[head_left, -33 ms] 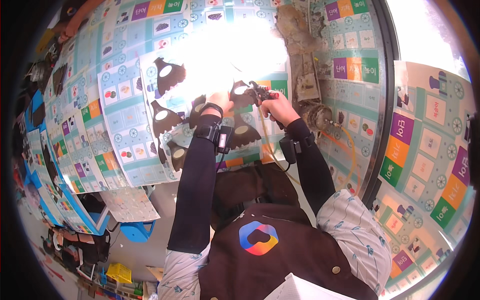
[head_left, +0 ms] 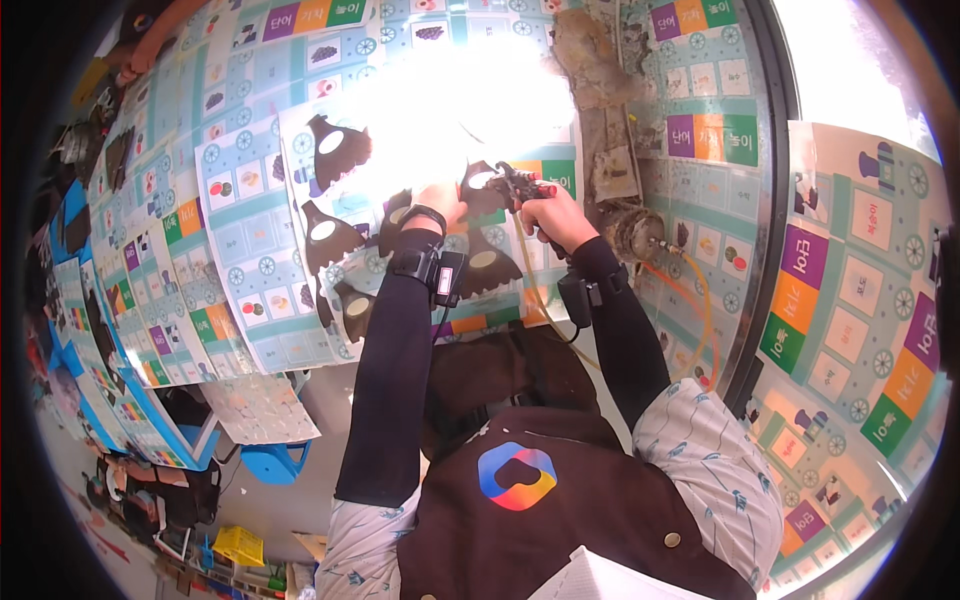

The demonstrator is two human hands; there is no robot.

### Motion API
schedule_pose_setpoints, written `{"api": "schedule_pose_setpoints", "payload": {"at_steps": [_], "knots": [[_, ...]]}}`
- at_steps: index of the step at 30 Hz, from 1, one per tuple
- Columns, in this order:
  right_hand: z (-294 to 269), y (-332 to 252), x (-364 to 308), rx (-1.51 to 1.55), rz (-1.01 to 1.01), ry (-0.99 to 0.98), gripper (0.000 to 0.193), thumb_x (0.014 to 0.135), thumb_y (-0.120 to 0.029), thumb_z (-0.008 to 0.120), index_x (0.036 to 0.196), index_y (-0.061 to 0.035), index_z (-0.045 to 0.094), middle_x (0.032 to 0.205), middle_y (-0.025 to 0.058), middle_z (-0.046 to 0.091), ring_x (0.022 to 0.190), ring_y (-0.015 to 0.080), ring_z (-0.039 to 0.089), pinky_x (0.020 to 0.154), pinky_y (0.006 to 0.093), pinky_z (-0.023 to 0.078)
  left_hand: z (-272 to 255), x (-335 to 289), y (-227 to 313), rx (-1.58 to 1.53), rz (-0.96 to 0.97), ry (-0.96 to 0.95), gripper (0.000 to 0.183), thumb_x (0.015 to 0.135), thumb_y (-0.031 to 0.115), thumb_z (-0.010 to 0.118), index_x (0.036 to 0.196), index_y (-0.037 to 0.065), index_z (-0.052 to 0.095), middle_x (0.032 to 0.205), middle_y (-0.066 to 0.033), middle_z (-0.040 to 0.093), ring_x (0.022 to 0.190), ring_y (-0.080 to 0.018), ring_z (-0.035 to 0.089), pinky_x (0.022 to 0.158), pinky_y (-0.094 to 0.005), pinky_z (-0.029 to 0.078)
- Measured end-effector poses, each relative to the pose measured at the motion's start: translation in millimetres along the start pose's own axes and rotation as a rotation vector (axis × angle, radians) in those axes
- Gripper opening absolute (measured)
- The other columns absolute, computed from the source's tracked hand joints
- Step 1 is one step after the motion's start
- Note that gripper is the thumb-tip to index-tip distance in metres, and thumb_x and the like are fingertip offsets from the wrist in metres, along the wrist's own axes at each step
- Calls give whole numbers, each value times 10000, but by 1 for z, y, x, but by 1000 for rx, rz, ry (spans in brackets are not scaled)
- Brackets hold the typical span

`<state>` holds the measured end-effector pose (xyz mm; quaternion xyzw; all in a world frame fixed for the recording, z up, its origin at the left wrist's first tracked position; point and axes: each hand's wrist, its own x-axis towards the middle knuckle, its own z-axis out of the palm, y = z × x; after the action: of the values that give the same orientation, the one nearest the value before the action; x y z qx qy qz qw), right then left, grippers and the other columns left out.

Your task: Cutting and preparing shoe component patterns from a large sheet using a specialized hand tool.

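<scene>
My right hand (head_left: 560, 218) is closed round the handle of a dark spray gun (head_left: 520, 185) with a red knob at its back. A thin yellowish hose (head_left: 530, 262) hangs from it. The gun's front points left, at a dark brown flat piece with a pale oval (head_left: 482, 182). My left hand (head_left: 443, 200) is just left of that piece; glare washes out its fingers, so I cannot tell whether it grips the piece. Several similar brown pieces lie around, one below the hands (head_left: 488, 268), others at the left (head_left: 340, 150), the near left (head_left: 332, 238) and beside my left wrist (head_left: 393, 222).
Printed sheets cover the table (head_left: 240, 210). Right of my hands stand a grimy, crusted fixture (head_left: 610, 160) and a round metal fitting (head_left: 632, 235) with yellow and orange hoses. A dark frame edge (head_left: 775, 210) runs along the right. Another person's arm (head_left: 155, 42) shows far left.
</scene>
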<state>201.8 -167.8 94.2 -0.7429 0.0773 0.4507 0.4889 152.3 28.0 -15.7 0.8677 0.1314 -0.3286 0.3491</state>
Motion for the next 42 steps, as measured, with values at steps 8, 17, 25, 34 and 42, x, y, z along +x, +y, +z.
{"api": "schedule_pose_setpoints", "payload": {"at_steps": [8,17,25,34,42], "knots": [[0,4,-1,-32,17,-55,112,716,-46,501,817,-25,545,582,33,533,406,94,428,383,247,310,4,3,-6,8,53,52,190,726,225,712,839,80,668,840,-132,681,835,-288,662,793,-390,515],[-16,7,2,-64,-4,86,66,753,-73,511,727,-29,552,566,44,554,450,125,504,410,276,377,6,3,-7,1,80,69,192,709,213,726,818,77,647,805,-131,674,802,-282,658,764,-384,513],[1,-5,11,-9,-57,35,70,762,-79,511,710,-37,534,567,36,542,461,117,487,411,278,369,3,-1,-3,-15,43,56,194,737,201,707,874,64,691,887,-148,694,888,-294,670,835,-400,513],[6,-7,6,-50,-47,55,80,772,-80,513,748,-28,569,558,36,544,447,112,481,409,268,363,2,-6,-1,-29,66,79,205,737,172,722,896,46,694,906,-160,691,903,-307,665,830,-409,514],[13,-12,3,-63,-33,30,89,765,-82,526,783,-15,583,578,40,562,448,119,484,409,268,373,7,-6,-3,-8,86,178,208,740,216,755,839,49,680,806,-150,682,831,-299,669,782,-399,512]]}}
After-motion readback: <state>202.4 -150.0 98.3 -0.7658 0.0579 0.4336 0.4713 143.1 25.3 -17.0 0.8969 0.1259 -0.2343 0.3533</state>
